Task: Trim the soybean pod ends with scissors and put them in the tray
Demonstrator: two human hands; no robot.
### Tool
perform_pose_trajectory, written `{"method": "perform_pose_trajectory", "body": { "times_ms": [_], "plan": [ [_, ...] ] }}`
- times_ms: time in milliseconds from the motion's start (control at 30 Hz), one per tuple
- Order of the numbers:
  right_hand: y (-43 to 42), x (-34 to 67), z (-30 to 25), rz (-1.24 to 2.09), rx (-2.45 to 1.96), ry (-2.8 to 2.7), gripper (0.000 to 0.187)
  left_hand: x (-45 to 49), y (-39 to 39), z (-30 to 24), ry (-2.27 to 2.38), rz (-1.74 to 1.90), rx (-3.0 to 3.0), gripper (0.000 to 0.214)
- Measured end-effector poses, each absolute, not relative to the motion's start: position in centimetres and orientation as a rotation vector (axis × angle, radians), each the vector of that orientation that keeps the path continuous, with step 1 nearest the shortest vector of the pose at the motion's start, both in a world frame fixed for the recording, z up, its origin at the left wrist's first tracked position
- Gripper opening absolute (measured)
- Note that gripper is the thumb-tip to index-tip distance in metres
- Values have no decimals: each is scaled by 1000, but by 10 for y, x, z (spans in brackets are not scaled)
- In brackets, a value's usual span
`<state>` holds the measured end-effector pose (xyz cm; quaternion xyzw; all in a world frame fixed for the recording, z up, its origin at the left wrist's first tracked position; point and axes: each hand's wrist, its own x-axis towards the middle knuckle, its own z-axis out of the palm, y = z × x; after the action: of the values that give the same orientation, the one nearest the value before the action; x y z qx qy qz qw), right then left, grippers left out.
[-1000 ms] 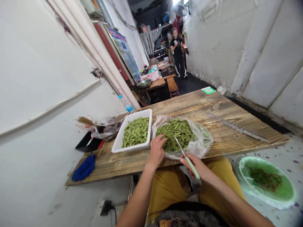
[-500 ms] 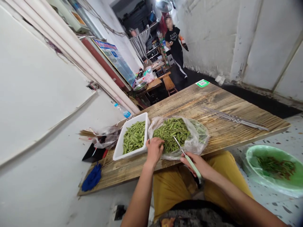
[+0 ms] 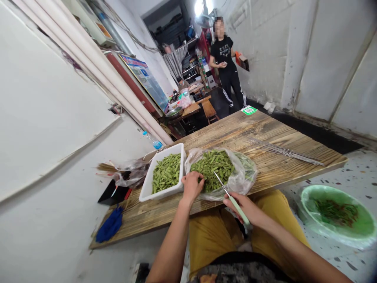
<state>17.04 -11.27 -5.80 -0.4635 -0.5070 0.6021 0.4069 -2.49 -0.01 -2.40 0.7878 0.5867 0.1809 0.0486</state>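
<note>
A clear plastic bag [image 3: 244,177] full of green bean pods [image 3: 213,167] lies open on the wooden table [image 3: 265,129]. My left hand [image 3: 192,185] rests at the near edge of the heap, its fingers curled down onto the pods; what they pinch is hidden. My right hand [image 3: 243,204] is closed on a pair of scissors [image 3: 228,192] with a pale green handle, the blades pointing up over the bag. A white rectangular tray [image 3: 149,184] with more green pods stands just left of the bag.
Metal skewers [image 3: 285,151] lie on the table's right side, a green sticker [image 3: 249,110] at its far corner. A green-lined bin [image 3: 335,214] with scraps sits on the floor at right. A blue cloth [image 3: 108,227], bags and sticks crowd the left end. A person [image 3: 226,65] stands beyond the table.
The person in black has walked closer to the table. My left hand has stayed curled at the heap's near edge, and the scissors hand has barely moved. The view has tilted slightly.
</note>
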Motion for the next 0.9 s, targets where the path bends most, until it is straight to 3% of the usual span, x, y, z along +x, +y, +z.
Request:
{"method": "perform_pose_trajectory", "body": {
  "times_ms": [267, 700, 900],
  "plan": [
    [-104, 160, -50, 1404, -1262, -1438, 36, -25, -2, -24, 1360, 911, 1748, 23],
    [-92, 157, -51, 1212, -1271, -1604, 37, -23, -11, -20, 1219, 759, 1722, 27],
    [-91, 156, -56, 1275, -1309, -1547, 35, -22, -9, -21, 1285, 926, 1538, 25]
  ]
}}
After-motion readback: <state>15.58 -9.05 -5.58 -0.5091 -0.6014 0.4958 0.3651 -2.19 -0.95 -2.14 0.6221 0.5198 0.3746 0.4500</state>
